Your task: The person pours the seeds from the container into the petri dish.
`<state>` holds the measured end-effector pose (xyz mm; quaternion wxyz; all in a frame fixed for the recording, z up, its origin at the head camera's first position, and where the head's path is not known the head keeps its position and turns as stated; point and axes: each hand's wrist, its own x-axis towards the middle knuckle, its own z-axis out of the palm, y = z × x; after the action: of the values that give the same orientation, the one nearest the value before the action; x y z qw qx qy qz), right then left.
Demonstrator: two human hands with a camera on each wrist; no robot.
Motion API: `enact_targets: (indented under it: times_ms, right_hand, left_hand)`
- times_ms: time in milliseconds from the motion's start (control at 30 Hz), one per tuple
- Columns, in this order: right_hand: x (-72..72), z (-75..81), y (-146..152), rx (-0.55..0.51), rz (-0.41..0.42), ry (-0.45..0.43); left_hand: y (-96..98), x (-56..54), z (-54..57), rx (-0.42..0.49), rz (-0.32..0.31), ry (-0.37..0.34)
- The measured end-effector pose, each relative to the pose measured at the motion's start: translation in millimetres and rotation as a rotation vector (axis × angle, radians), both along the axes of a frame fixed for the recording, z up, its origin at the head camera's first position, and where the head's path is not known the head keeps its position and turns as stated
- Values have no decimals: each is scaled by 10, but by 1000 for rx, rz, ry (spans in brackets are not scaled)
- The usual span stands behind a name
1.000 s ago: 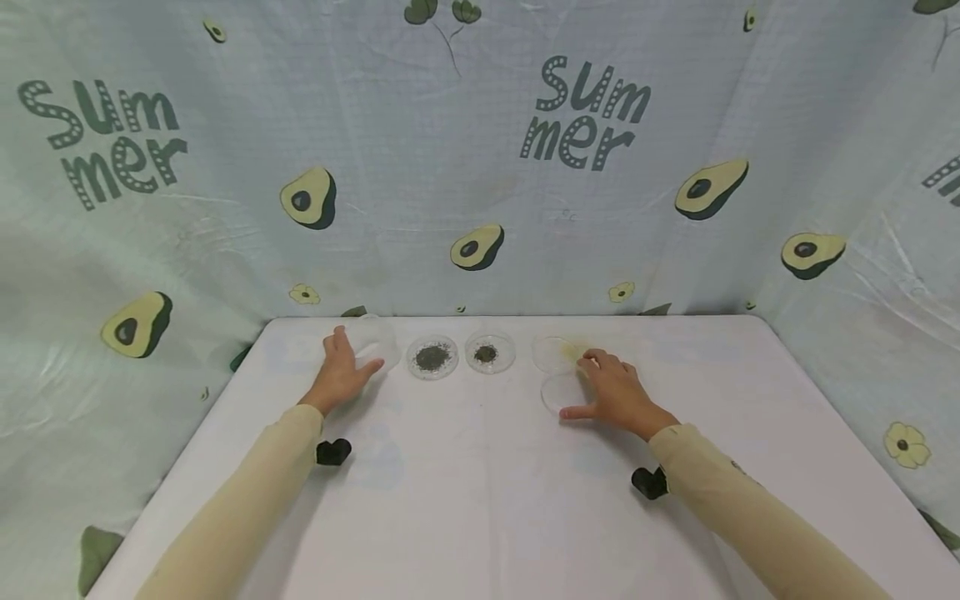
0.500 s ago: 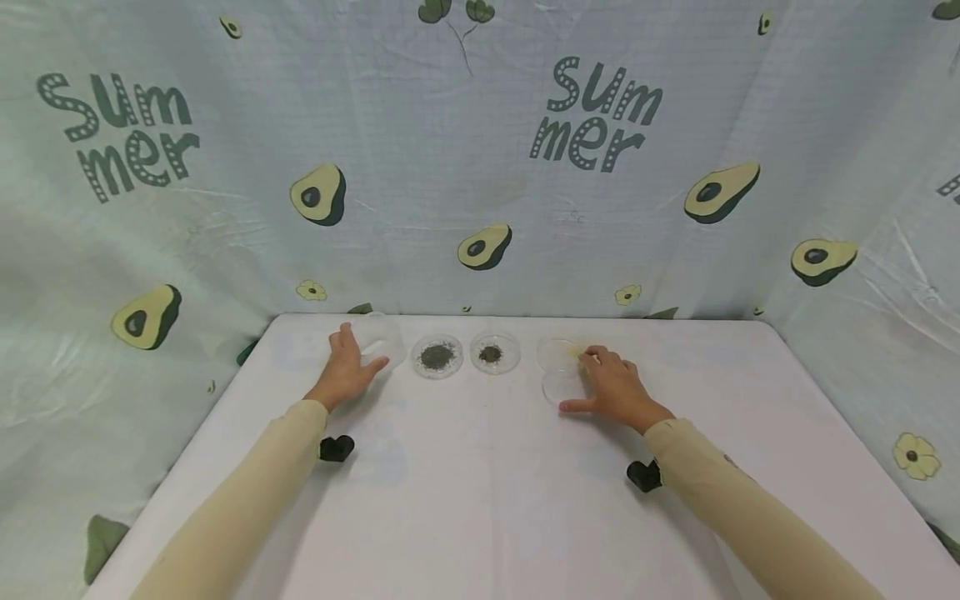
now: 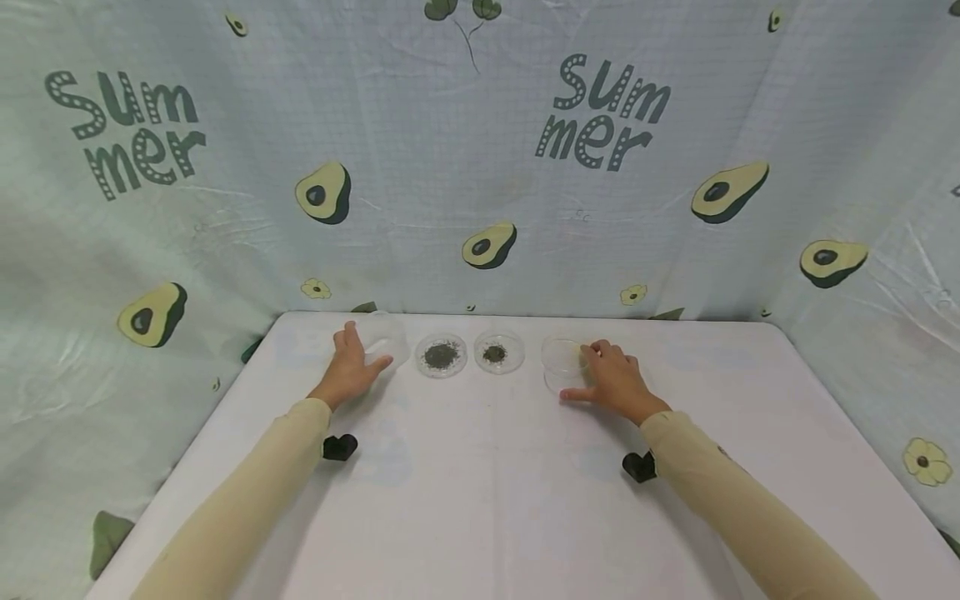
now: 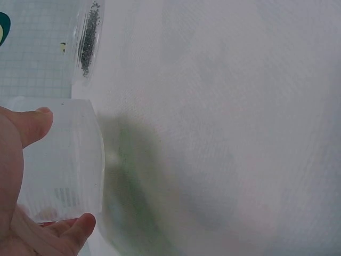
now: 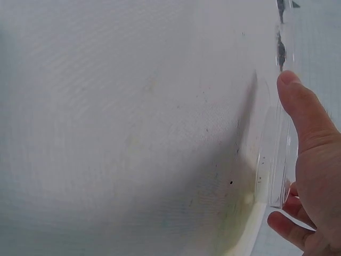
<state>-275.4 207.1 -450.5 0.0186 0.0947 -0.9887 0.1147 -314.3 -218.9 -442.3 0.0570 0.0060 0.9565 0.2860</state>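
My left hand (image 3: 348, 367) grips a translucent plastic container (image 4: 64, 160) at the back left of the table, thumb on one side and fingers on the other. At the back right, my right hand (image 3: 618, 379) holds a clear round petri dish piece (image 3: 555, 383) between spread thumb and fingers. It overlaps another clear petri dish (image 3: 557, 354) just behind it. In the right wrist view the clear dish walls (image 5: 272, 160) lie stacked between thumb and fingers. Between the hands stand two petri dishes with dark grains, the left one (image 3: 422, 365) fuller than the right one (image 3: 517, 354).
The white-covered table (image 3: 487, 500) ends at the back against a hanging cloth (image 3: 405, 150) printed with avocados and lettering. Black heart-shaped pieces (image 3: 340, 447) show at both wrists. A few dark specks (image 5: 231, 182) lie on the cover near the right hand.
My right hand has moved slightly away from me, bringing its dish piece further over the dish behind. The left hand stays at its container. The head view has shifted slightly.
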Motion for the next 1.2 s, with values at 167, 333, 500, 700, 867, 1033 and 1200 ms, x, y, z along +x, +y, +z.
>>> enact_targets:
  times_ms: [167,333,500,700,867,1033,1200]
  right_hand:
    - [-37,-2,-14,-16,-10,15]
    - [-71,-4,-29,-21,-8,18]
    - [-94,6,-48,-21,-4,19]
    - [-142,8,-56,-54,1,-4]
    - [-178,17,-47,-73,-10,-23]
    - [-202,34,-31,-83,-23,-37]
    - [-225,13,-80,-110,-23,-55]
  left_hand:
    - [4,4,13,-3,-1,-7]
    - [8,29,19,-2,5,-15]
    - [6,35,25,0,7,-6]
    - [-1,15,13,1,1,-4]
    - [4,-17,24,-4,-1,-15]
    - [27,-22,52,-15,-7,-19]
    - [-15,20,48,-43,-3,-18]
